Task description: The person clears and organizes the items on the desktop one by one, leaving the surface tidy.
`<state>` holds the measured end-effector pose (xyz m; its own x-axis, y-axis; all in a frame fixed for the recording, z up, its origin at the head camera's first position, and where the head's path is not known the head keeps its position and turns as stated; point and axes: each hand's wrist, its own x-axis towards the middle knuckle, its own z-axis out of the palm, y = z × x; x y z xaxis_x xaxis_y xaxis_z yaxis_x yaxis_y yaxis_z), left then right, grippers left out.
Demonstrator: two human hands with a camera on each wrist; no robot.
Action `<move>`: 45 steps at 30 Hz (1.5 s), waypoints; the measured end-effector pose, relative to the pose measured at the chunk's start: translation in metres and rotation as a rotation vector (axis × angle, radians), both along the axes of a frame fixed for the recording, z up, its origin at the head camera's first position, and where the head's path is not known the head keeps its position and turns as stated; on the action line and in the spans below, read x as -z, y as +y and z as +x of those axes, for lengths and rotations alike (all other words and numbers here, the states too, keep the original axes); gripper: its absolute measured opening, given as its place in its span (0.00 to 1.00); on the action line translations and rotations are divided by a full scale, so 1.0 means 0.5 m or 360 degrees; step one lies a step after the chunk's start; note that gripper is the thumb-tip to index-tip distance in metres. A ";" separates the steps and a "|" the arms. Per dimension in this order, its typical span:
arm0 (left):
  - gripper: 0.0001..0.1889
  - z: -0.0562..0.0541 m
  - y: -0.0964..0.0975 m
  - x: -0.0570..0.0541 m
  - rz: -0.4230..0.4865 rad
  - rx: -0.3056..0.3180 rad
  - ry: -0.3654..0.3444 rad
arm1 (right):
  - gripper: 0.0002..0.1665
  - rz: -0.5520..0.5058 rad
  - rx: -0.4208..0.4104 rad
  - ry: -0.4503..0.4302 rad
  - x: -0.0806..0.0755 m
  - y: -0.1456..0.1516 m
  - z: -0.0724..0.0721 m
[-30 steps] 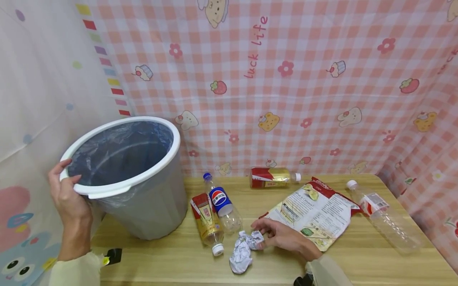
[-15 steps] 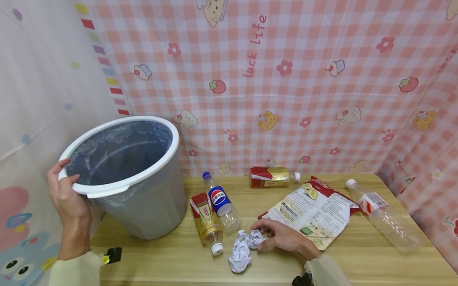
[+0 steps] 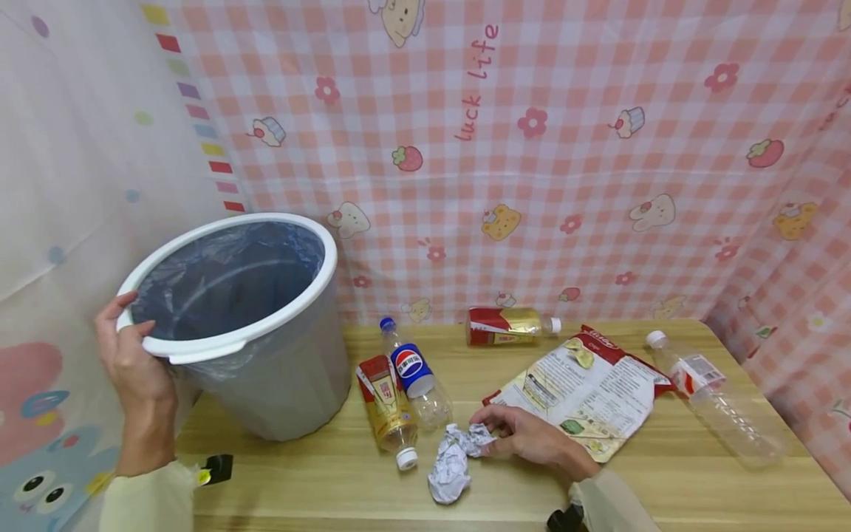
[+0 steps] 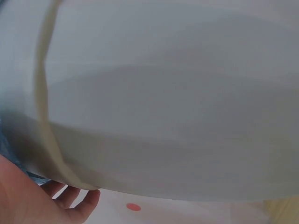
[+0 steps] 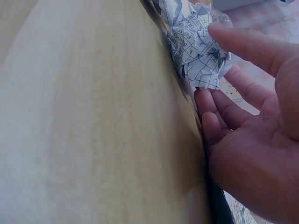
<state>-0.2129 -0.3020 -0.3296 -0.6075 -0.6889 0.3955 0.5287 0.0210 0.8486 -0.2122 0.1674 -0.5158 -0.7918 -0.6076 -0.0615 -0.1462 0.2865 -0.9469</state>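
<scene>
At the left, my left hand [image 3: 138,369] grips the white rim of a grey trash can [image 3: 286,399], thumb over the edge. The can is lined with a thin plastic bag and tilts toward me. Its grey wall fills most of the left wrist view, where curled fingers [image 4: 86,205] show under the rim. Low over the table, my right hand [image 3: 535,442] pinches a crumpled paper ball [image 3: 479,440] between thumb and fingers. Printed grid lines and characters show on that paper in the right wrist view. Another crumpled paper ball [image 3: 449,473] lies against it.
Left of the paper lie a blue-capped Pepsi bottle [image 3: 411,369] and a red-and-gold bottle [image 3: 385,406]. A similar bottle [image 3: 505,327] lies by the back curtain. A chip bag [image 3: 585,391] and a clear bottle [image 3: 718,403] lie on the right of the wooden table [image 3: 319,488].
</scene>
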 end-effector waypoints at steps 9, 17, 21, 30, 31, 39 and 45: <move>0.22 0.002 0.002 0.000 -0.0061 -0.0016 -0.0053 | 0.22 0.0000 0.0012 -0.0014 -0.002 -0.002 0.003; 0.22 0.003 0.001 0.001 -0.0063 -0.0016 -0.0035 | 0.22 -0.0015 0.0049 0.0030 -0.003 -0.004 0.004; 0.22 0.002 -0.001 0.003 -0.0046 -0.0009 -0.0030 | 0.22 -0.0041 0.0066 0.0029 -0.004 -0.004 0.005; 0.22 -0.001 -0.004 0.004 -0.0027 0.0005 -0.0021 | 0.21 -0.0089 0.0076 -0.0016 -0.008 -0.004 0.003; 0.23 -0.001 -0.003 0.004 -0.0029 0.0004 -0.0021 | 0.21 -0.0094 0.0077 -0.0018 -0.008 -0.004 0.002; 0.22 0.001 -0.001 0.002 -0.0045 -0.0017 -0.0033 | 0.24 -0.0076 0.0144 -0.0038 -0.014 -0.003 -0.003; 0.22 0.002 0.001 0.001 -0.0024 0.0002 0.0000 | 0.24 -0.0036 0.0176 -0.0045 -0.018 -0.003 -0.004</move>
<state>-0.2118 -0.3017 -0.3303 -0.6084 -0.6821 0.4056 0.5286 0.0329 0.8483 -0.2145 0.1660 -0.5069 -0.8524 -0.5180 -0.0718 -0.0881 0.2777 -0.9566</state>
